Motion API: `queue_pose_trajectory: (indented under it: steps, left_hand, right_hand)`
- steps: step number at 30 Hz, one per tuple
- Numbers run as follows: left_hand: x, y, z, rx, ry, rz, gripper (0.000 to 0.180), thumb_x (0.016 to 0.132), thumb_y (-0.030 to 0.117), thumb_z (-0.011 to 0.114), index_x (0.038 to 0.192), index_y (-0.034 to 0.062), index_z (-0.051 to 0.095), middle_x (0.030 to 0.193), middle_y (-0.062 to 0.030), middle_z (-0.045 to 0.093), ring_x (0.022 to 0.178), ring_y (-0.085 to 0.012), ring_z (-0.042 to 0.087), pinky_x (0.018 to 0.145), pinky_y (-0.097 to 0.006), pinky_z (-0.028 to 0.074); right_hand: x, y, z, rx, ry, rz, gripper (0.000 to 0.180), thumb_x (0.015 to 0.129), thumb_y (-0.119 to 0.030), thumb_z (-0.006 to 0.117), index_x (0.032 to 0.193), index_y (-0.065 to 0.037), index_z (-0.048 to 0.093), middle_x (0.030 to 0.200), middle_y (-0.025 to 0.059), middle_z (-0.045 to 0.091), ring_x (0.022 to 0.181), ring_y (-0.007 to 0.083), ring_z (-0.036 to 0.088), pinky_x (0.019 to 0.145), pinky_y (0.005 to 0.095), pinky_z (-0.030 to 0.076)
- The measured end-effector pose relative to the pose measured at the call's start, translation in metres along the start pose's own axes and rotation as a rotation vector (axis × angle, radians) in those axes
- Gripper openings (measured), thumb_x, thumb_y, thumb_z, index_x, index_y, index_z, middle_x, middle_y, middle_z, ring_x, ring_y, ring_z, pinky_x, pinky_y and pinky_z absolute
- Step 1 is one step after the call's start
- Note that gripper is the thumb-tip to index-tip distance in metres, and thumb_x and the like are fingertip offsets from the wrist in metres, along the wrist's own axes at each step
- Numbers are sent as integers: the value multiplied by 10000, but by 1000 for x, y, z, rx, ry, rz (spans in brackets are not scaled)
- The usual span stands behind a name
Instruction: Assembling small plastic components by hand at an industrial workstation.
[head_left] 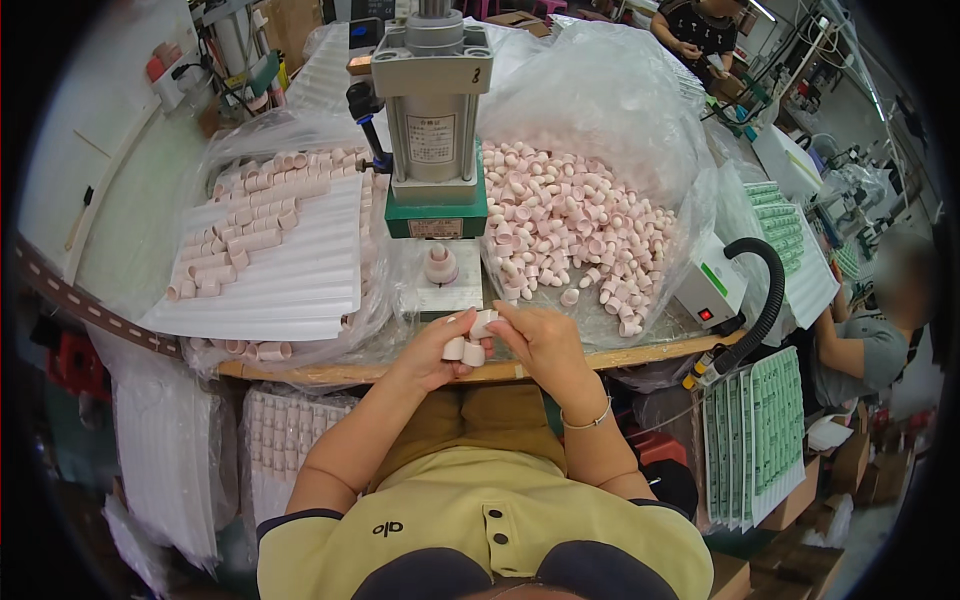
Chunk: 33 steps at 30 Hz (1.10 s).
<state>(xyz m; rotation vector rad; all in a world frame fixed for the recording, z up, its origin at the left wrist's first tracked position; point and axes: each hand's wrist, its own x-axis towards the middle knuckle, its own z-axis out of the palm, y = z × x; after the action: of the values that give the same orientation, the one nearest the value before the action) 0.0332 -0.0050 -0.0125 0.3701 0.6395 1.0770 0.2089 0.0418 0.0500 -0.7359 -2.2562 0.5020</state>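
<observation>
At the front of the counter (330,374), my left hand (430,354) and right hand (548,346) are meeting, both gripping pale-pink caps (474,355); the grip is partly covering them, so I'm not making out the count.

A production workshop: bench press (433,135), heaped pink parts (575,225), stacked green-and-white trays (765,430) (other workers (700,30) nearby, too).

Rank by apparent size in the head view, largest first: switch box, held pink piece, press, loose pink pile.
1. Press and loose pink pile: too close to rank
2. Switch box
3. Held pink piece, any one of them; clearly smallest
</observation>
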Motion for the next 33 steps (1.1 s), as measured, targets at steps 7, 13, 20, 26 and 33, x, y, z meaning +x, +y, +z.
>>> queue_pose_trajectory:
  steps: [7, 13, 20, 26, 33]
  left_hand:
    - [-4, 14, 2, 723, 184, 223, 288, 865, 312, 623, 967, 61, 526, 840, -70, 605, 686, -150, 576, 503, -242, 447]
    - [32, 46, -16, 1476, 889, 814, 442, 661, 190, 781, 1004, 50, 538, 944, -118, 583, 858, -300, 575, 721, -405, 469]
    - [4, 54, -17, 755, 681, 971, 566, 716, -34, 694, 1217, 40, 441, 958, -51, 571, 823, -121, 569, 695, -248, 487]
    - [-18, 49, -6, 407, 328, 708, 742, 742, 31, 711, 1345, 83, 281, 995, -54, 565, 853, -94, 554, 646, -209, 476]
    - [7, 9, 25, 679, 60, 534, 890, 714, 40, 749, 1408, 89, 195, 991, -58, 547, 887, -125, 545, 748, -246, 466]
  right_hand:
    - [-1, 15, 25, 576, 27, 296, 176, 787, -69, 691, 939, 10, 648, 799, 75, 618, 641, 121, 590, 551, 253, 481]
    - [54, 50, 63, 458, 184, 237, 219, 758, -22, 668, 973, -3, 629, 888, 52, 604, 757, 73, 537, 621, 209, 456]
    - [93, 45, 98, 37, -87, 180, 273, 582, -113, 732, 825, -50, 626, 801, 124, 609, 793, 309, 582, 669, 390, 497]
    - [63, 35, 93, 39, 181, 120, 261, 660, -132, 719, 877, -20, 626, 805, 124, 607, 876, 319, 541, 769, 388, 446]
    - [-12, 35, 31, 884, 115, 549, 206, 879, -210, 635, 929, -11, 623, 750, -51, 588, 621, 4, 462, 536, 177, 370]
